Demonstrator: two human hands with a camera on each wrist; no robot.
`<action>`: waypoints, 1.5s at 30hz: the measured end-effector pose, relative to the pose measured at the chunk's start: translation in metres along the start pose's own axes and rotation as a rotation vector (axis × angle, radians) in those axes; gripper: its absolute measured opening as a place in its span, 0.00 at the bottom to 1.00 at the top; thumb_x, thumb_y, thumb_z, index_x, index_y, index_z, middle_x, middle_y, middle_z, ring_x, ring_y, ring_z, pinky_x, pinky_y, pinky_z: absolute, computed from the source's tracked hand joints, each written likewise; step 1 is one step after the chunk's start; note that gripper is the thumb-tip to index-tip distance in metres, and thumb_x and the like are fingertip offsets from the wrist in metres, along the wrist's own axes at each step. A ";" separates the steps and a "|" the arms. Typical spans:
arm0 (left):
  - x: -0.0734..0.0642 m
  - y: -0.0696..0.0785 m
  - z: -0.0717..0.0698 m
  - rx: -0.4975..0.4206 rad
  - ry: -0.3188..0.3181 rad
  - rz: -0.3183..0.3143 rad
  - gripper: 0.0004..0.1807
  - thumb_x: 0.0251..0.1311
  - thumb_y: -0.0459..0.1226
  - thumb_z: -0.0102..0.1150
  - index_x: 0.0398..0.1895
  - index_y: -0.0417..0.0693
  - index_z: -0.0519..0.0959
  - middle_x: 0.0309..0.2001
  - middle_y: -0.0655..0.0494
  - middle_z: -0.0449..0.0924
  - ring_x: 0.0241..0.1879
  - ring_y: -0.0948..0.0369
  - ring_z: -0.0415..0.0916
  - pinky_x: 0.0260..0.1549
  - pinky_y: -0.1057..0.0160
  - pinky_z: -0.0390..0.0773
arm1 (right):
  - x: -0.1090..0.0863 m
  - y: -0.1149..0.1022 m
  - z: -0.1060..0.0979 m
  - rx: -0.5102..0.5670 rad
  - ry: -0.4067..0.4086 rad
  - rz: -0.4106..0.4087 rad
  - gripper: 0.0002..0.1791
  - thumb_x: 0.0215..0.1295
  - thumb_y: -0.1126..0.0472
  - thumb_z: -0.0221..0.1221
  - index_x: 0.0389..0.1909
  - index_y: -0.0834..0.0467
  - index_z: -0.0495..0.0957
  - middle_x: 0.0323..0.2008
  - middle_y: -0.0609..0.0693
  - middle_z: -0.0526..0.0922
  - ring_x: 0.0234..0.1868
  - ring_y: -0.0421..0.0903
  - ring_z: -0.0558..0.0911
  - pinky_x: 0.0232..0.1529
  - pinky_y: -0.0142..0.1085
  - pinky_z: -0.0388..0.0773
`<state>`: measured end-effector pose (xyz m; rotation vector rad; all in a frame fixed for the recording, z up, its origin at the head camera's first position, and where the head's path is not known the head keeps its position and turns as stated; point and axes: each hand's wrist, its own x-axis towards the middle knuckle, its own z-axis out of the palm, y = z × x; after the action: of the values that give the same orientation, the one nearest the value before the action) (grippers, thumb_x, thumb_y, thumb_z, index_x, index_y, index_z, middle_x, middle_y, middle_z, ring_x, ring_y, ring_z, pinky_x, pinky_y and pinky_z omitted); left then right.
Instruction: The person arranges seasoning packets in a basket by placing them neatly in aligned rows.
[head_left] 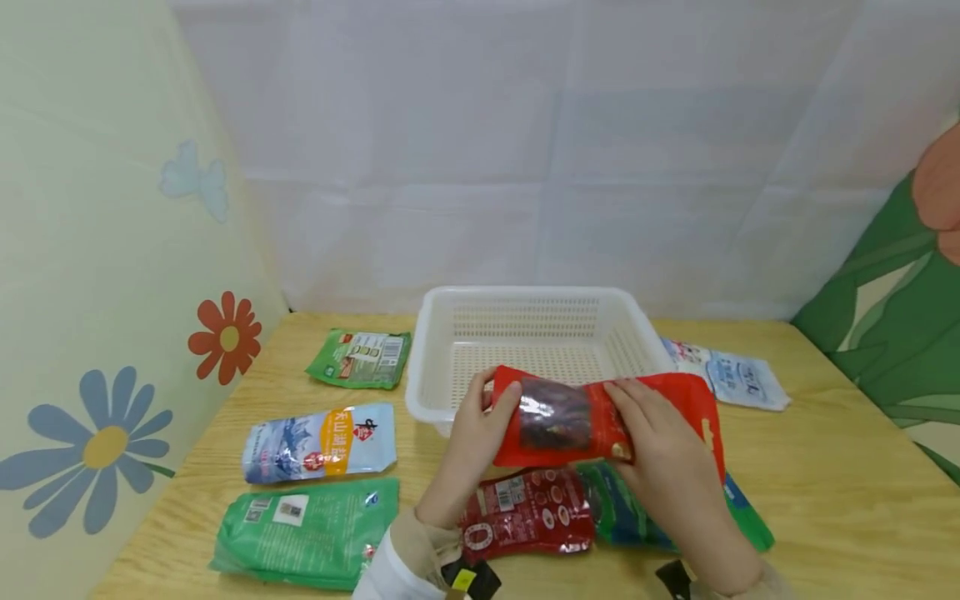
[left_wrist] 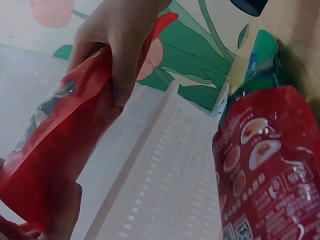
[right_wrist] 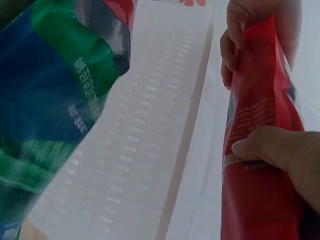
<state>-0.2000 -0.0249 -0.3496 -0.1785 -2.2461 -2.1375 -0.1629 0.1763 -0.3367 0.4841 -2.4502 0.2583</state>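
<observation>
A red pouch (head_left: 611, 417) with a clear window showing dark contents is held up between both hands, over the front rim of the white plastic basket (head_left: 417, 367). My left hand (head_left: 476, 437) grips its left end, thumb on the front. Toward the other end, my right hand (head_left: 670, 454) grips the pouch, fingers over the front; the right wrist view shows that thumb (right_wrist: 275, 147) pressed on the pouch's back. Below the hands lie a dark red packet (head_left: 525, 512) and a green-and-blue packet (head_left: 626, 508), partly hidden by the right forearm.
On the table's left are a small green packet (head_left: 360, 358), a blue-and-white pouch (head_left: 318, 442) and a large green bag (head_left: 307, 529). Light blue-and-white packets (head_left: 742, 381) lie right of the basket. A white sheet (head_left: 465, 167) hangs behind; patterned panels flank both sides.
</observation>
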 end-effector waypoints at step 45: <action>-0.002 0.003 0.006 -0.280 0.104 -0.076 0.16 0.70 0.38 0.44 0.56 0.39 0.60 0.43 0.43 0.78 0.34 0.68 0.77 0.35 0.70 0.79 | 0.009 0.023 0.001 1.208 -0.247 0.726 0.29 0.75 0.49 0.41 0.62 0.70 0.60 0.36 0.32 0.86 0.37 0.33 0.86 0.40 0.28 0.83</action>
<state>-0.1971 -0.0189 -0.3471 0.0106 -1.9220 -2.4315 -0.1791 0.1943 -0.3333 0.0394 -2.3395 2.1121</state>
